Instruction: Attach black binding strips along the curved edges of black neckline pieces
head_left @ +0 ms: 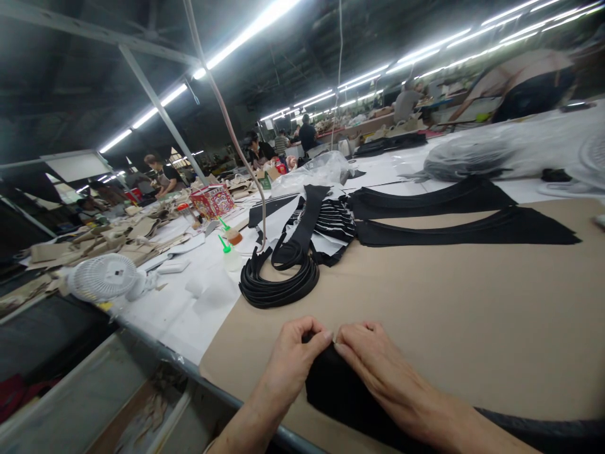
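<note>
A black piece of material (340,391) lies at the front edge of the table, reaching off to the lower right. My left hand (295,350) pinches its upper edge between thumb and fingers. Right beside it, my right hand (373,356) grips the same edge, thumbs and fingertips almost meeting. What the fingertips do at the fold is partly hidden. Just beyond my hands sits a coiled bundle of black strips (278,287). Two stacks of curved black panels, a nearer one (463,232) and a farther one (425,200), lie on the beige sheet (449,302).
Two bottles with green nozzles, a clear one (230,255) and an amber one (232,234), stand left of the strips. A white fan (106,277) sits at the table's left edge. A cable (236,135) hangs down near the strips. Several people work farther back.
</note>
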Action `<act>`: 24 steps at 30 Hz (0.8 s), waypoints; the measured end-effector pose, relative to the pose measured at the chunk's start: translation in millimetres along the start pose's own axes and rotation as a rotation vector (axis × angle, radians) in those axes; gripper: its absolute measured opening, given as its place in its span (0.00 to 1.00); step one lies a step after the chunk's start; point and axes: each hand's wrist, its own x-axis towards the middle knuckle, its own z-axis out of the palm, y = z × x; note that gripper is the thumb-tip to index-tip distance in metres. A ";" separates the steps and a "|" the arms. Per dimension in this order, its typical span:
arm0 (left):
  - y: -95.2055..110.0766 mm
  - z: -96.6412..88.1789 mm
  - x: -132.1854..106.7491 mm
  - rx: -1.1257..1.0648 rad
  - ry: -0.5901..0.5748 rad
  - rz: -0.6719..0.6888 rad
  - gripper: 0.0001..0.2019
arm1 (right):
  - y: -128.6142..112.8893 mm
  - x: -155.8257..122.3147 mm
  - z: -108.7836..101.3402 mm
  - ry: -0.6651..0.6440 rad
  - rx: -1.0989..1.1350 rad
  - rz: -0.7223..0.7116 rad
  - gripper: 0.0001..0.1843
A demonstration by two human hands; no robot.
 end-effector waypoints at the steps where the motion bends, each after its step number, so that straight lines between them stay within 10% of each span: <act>1: 0.2 0.0 -0.3 -0.002 0.002 -0.006 0.17 | 1.8 -1.3 -1.4 -0.008 0.014 -0.046 0.19; 15: -6.0 3.4 2.7 -0.034 0.033 -0.042 0.20 | 3.6 6.9 -6.2 -0.119 0.087 0.073 0.22; 24: -50.5 -15.6 28.4 0.171 0.181 -0.016 0.16 | 32.4 -35.1 -25.0 -0.130 -0.021 0.165 0.09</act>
